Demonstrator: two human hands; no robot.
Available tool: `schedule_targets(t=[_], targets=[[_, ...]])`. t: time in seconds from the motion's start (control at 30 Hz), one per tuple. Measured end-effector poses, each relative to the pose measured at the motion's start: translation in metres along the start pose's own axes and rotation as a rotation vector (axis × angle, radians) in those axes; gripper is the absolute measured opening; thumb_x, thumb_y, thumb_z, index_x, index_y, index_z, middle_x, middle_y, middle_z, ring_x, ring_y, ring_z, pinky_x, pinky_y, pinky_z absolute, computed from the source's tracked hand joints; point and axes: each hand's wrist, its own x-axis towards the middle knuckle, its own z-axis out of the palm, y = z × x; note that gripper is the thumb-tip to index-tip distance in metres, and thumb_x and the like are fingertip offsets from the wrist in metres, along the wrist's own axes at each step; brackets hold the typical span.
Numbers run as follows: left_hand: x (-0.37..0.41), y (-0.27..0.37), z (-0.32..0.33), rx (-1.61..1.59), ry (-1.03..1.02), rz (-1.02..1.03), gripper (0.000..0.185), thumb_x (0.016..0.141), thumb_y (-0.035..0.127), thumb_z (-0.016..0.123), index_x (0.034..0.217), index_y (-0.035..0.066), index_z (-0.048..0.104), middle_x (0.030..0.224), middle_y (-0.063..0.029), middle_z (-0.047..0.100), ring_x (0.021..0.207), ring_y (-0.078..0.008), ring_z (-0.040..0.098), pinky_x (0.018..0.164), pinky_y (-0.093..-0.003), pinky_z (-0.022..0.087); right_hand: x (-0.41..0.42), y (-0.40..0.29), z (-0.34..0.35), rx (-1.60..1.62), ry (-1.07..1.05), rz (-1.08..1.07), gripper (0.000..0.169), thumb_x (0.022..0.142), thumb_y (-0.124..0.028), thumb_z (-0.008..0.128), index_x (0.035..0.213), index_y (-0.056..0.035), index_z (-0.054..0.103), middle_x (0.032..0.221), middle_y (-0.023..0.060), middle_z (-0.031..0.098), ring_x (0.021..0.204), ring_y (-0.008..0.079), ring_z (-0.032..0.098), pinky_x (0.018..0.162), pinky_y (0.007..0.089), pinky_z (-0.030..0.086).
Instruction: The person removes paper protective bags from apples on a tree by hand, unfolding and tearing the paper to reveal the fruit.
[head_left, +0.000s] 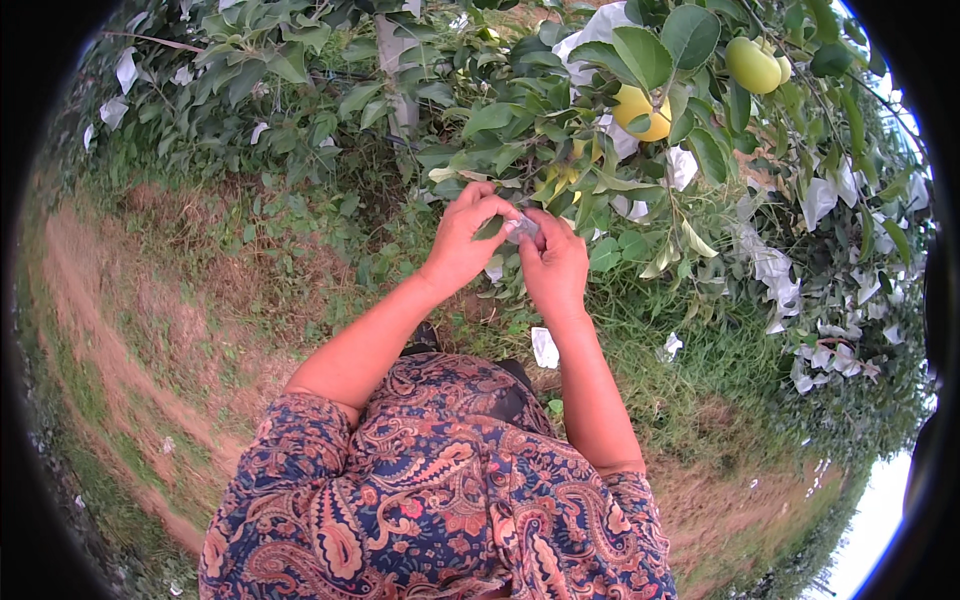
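Both hands meet at the lower edge of a fruit tree's leafy branches. My left hand (471, 238) pinches the left side of a small, thin whitish fruit bag (523, 227), with a green leaf beside its fingers. My right hand (556, 262) has its thumb and fingers on the bag's right side. Whether a fruit is inside the bag cannot be told. Above and to the right hangs a yellow apple (642, 114) among leaves, partly covered by one leaf. A green apple (752, 66) hangs farther up at the right.
A pale post (397, 75) stands behind the foliage. Several whitish bags hang in the branches at both sides, such as a bag (681, 166) right of my hands. A white piece (545, 347) lies on the ground near my right forearm. A dirt track (112, 315) runs along the left.
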Motion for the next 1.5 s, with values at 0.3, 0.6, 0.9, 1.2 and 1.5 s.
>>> schedule_targets(t=[0.3,0.6,0.9,1.2,1.5], targets=[[0.004,0.011,-0.017,0.144,0.123,0.087,0.023,0.071,0.004,0.071,0.092,0.009,0.065,0.104,-0.0093,0.055,0.097,-0.0274,0.055,0.082,-0.0348,0.045,0.008,0.007,0.003,0.120,-0.055,0.207,0.017,0.074,-0.009,0.064,0.091,-0.0101,0.061,0.065,0.0083,0.058,0.062,0.0271,0.056,0.060,0.0385,0.042],[-0.026,0.020,-0.008,0.193,0.021,0.063,0.032,0.075,0.008,0.070,0.105,0.006,0.058,0.097,-0.0098,0.054,0.072,-0.0235,0.059,0.064,-0.0325,0.049,0.005,0.013,0.005,0.274,-0.020,0.210,0.014,0.076,-0.008,0.064,0.089,-0.0039,0.062,0.058,0.0068,0.054,0.049,0.0185,0.049,0.050,0.0326,0.041],[0.001,0.008,-0.003,0.310,0.178,0.072,0.019,0.071,0.011,0.070,0.087,0.006,0.060,0.089,-0.0071,0.052,0.083,-0.0273,0.057,0.069,-0.0378,0.047,0.007,0.000,-0.002,0.427,-0.042,0.307,0.012,0.080,-0.005,0.063,0.089,0.0017,0.061,0.060,-0.0013,0.051,0.055,0.0057,0.042,0.051,0.0241,0.036],[0.008,0.005,-0.007,0.339,0.115,0.158,0.014,0.072,0.008,0.067,0.080,0.007,0.057,0.088,-0.0059,0.052,0.085,-0.0270,0.052,0.077,-0.0381,0.042,0.003,0.017,0.001,0.819,-0.039,0.394,0.005,0.084,-0.002,0.060,0.089,-0.0009,0.061,0.075,-0.0043,0.056,0.065,0.0031,0.046,0.060,0.0197,0.037],[0.002,-0.016,-0.017,-0.001,0.096,-0.050,0.013,0.078,0.000,0.062,0.087,0.004,0.053,0.093,-0.0055,0.049,0.090,-0.0186,0.050,0.083,-0.0289,0.041,0.001,0.035,-0.010,1.135,-0.039,0.380,0.009,0.087,-0.001,0.059,0.095,-0.0043,0.060,0.079,-0.0057,0.056,0.071,0.0032,0.046,0.067,0.0193,0.037]])
